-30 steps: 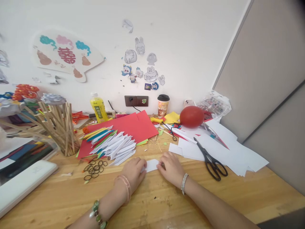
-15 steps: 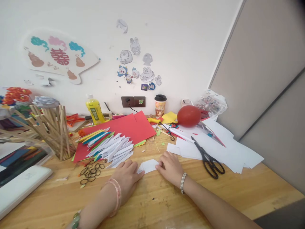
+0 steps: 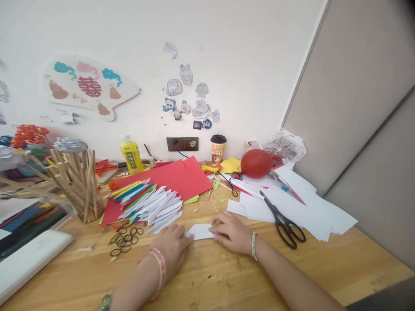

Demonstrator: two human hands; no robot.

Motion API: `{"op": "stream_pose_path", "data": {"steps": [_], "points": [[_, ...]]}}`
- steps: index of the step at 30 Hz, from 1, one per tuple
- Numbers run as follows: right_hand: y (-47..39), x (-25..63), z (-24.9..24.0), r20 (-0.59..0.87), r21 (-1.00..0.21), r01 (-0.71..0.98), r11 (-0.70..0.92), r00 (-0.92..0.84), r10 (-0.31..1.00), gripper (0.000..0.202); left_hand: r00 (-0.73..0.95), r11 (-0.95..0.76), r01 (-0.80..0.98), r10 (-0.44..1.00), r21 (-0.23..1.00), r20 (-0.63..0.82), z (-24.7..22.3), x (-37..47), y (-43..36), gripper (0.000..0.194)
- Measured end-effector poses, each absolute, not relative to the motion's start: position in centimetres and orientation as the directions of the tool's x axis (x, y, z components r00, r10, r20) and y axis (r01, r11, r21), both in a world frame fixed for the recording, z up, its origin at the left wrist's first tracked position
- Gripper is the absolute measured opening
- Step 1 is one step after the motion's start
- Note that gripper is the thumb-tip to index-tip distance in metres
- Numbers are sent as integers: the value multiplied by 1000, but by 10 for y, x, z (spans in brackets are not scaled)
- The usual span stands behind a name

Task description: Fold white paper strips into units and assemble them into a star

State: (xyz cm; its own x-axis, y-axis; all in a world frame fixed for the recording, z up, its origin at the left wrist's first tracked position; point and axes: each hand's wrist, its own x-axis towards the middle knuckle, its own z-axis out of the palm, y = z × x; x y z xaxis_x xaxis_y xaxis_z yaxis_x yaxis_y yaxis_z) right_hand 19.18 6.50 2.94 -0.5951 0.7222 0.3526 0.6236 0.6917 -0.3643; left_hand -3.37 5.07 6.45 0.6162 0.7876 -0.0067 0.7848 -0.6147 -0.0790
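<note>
A small folded piece of white paper (image 3: 201, 232) lies on the table between my hands. At its left end, where a slanted fold shows, my left hand (image 3: 172, 245) is closed with thumb and fingertips on the paper. My right hand (image 3: 229, 232) pinches the right end, its fingers curled over that edge and partly hiding it. Behind my left hand is a pile of folded white paper strips (image 3: 162, 205), with coloured strips (image 3: 133, 192) beside it. Several black rubber bands (image 3: 126, 242) lie to the left of that hand. Black-handled scissors (image 3: 282, 220) rest to the right of my right hand.
Red paper sheets (image 3: 191, 175) lie behind the strips. White paper sheets (image 3: 324, 211) and a red balloon (image 3: 256, 163) are at the right. A yellow drink bottle (image 3: 132, 156), a lidded cup (image 3: 218, 151) and a bundle of wooden sticks (image 3: 81, 185) stand further back.
The paper's top has gone from a peaked outline to a straight, narrower band. My right hand's fingers have come down over its right end. The whole view has shifted slightly upward.
</note>
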Motion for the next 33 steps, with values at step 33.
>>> {"op": "stream_pose_path", "data": {"steps": [33], "points": [[67,189,30,368,-4,598,802,-744,557,16,772,-769,616,548,-170,322,20,-38,74,16]]}}
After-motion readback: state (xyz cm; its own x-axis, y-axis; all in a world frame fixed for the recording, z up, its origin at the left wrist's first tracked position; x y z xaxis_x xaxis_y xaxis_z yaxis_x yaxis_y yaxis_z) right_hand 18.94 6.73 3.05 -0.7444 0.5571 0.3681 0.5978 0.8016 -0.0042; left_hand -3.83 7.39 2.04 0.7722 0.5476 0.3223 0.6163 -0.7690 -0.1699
